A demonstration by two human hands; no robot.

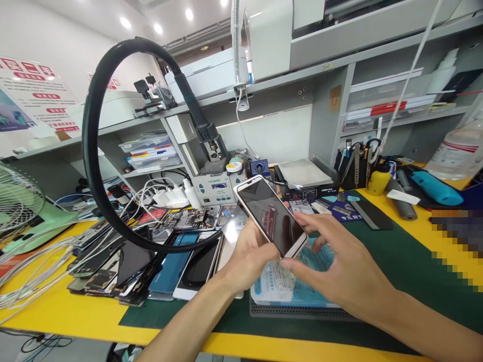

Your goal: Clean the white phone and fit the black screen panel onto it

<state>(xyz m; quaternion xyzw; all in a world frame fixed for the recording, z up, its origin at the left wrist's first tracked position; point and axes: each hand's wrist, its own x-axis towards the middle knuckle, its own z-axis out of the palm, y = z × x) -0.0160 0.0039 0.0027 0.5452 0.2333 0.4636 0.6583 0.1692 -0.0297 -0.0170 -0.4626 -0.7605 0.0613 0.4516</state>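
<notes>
A white-framed smartphone (pixel 272 216) with a dark, reflective screen is tilted up above the bench. My left hand (pixel 247 259) is closed around its lower left side, thumb along the edge near the bottom. At the phone's lower right, my right hand (pixel 339 256) has thumb and fingers spread apart around the corner. Its fingertips are close to the phone's edge; whether they touch it I cannot tell. Beneath both hands lies a blue and white plastic packet (pixel 298 281) on a dark perforated pad (pixel 302 310).
A thick black hose (pixel 90 146) loops in front at left, above several phones and phone parts (pixel 169 266). Behind stand a hot-air station (pixel 213 190) and a heating plate (pixel 307 173). Tools in a holder (pixel 354 163) and a yellow bottle (pixel 378 178) are at right; a green fan (pixel 22 211) is left.
</notes>
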